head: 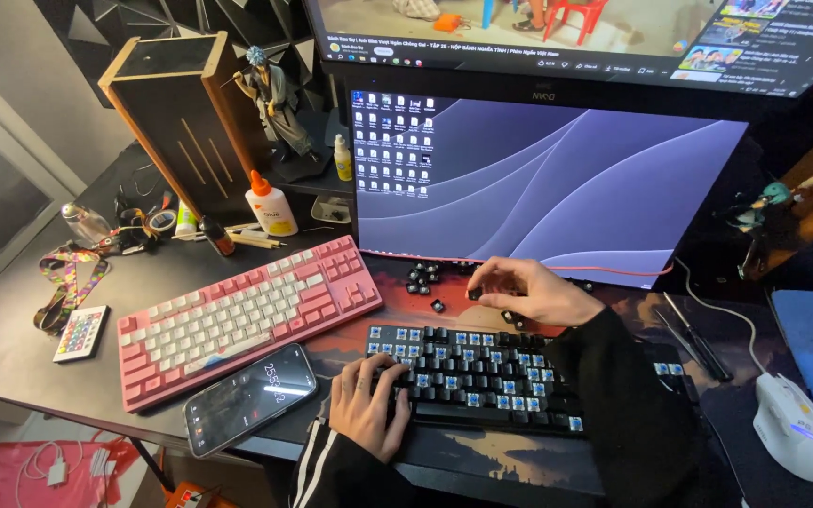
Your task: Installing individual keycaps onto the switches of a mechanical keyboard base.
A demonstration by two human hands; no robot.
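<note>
A black keyboard (pixel 482 376) lies in front of me with many keycaps off, so its blue switches show. My left hand (pixel 369 404) rests on its left end, fingers curled over the keys. My right hand (pixel 531 290) reaches past the keyboard's far edge and pinches a small black keycap (pixel 474 293) between its fingertips. Several loose black keycaps (pixel 422 278) lie in a pile on the desk mat just left of that hand, below the monitor.
A pink and white keyboard (pixel 242 315) lies to the left, a phone (pixel 248 397) in front of it. A monitor (pixel 548 183) stands behind. A white mouse (pixel 794 425) and a screwdriver (pixel 698 339) are at right; glue bottle (pixel 269 202), figurine (pixel 277 99), wooden speaker (pixel 181 118), small remote (pixel 81 332) at left.
</note>
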